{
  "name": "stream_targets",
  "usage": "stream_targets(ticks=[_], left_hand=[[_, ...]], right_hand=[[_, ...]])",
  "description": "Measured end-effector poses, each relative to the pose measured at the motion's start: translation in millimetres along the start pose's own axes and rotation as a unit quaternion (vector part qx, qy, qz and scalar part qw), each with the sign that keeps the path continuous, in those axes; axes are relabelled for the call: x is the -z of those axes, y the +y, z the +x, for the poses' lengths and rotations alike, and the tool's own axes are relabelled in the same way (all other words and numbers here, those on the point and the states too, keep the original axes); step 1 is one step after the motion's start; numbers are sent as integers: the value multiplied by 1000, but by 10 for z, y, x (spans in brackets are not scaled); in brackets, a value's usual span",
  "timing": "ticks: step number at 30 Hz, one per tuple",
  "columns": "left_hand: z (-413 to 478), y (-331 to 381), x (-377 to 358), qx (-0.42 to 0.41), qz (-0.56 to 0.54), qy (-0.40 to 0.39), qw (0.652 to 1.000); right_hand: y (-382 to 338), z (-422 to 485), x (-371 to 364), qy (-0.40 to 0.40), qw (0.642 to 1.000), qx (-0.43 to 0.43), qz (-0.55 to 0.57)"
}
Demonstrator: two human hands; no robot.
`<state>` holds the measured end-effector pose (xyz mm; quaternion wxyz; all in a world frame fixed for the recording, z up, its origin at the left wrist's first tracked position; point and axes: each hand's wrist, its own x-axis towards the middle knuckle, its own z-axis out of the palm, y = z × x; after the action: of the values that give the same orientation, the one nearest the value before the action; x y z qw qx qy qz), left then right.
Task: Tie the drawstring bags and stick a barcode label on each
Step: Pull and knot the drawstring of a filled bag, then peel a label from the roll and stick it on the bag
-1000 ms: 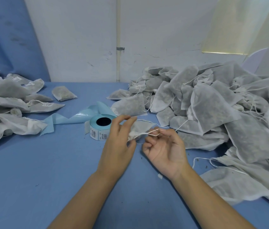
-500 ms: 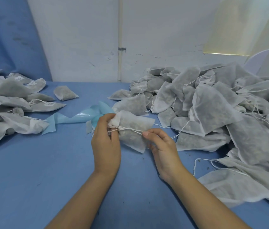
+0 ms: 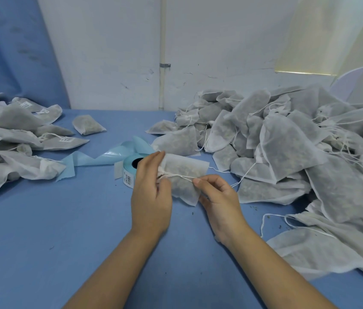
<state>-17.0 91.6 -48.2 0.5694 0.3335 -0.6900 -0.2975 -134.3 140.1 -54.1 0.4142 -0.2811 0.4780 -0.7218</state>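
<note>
**Bag held over table, string pulled to the right**

Blue table (image 3: 69, 230). 2 heaps of bags: unsorted heap (image 3: 287, 148) right of the fingers, too many to count; labelled heap (image 3: 15, 139) well to the left, 3 barcode labels visible on it. 1 stray bag (image 3: 88, 127) lies beyond, up-left. 1 label roll (image 3: 131, 169) just behind the left fingers, blue backing strip (image 3: 100, 158) trailing left from it.

1 bag in hand (image 3: 185, 178), between both sets of fingers, above the table. Long axis runs left-right, tilted down toward the right; gathered neck points left. Left hand (image 3: 151, 197) is closed around the neck. Right hand (image 3: 218, 198): thumb and forefinger pinched tight on the drawstring (image 3: 179, 175), which crosses the bag's face; other fingers curled loosely.
</note>
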Motion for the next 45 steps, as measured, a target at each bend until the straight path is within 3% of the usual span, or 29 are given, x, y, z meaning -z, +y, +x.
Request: stream_targets(ticks=[5,8,11,16,22,24,27,32,36,38,41,45], left_hand=[[0,19,-61,32,15,7,999],[10,39,-132,89,-99,48,990],[44,67,-166,168,-234,68,955],[102,14,-96,254,-312,36,915],[245,-9,102,241,-352,45,904],[256,-50,222,241,-319,36,916],[221,-161,389,262,-234,35,935],[148,-221,518,232,-173,22,957],[122,-202,544,162,-154,-1,975],[134,-218,539,170,-155,2,973],[140,-227,529,184,-131,-3,974],[122,-242,528,161,-92,-31,982]], right_hand=[[7,-10,-5,-2,1000,4,-4],[13,-11,-4,2,1000,4,-9],[5,-6,-29,-13,999,0,41],[1,-7,-120,-57,998,9,36],[-13,70,-132,-22,997,35,-59],[20,93,-147,-3,978,73,-195],[64,117,-219,-35,928,146,-340],[131,221,-346,-108,776,257,-567],[189,185,-400,-127,706,280,-638],[203,167,-387,-118,701,283,-643],[195,153,-360,-102,742,282,-599],[211,164,-376,-96,747,296,-587]])
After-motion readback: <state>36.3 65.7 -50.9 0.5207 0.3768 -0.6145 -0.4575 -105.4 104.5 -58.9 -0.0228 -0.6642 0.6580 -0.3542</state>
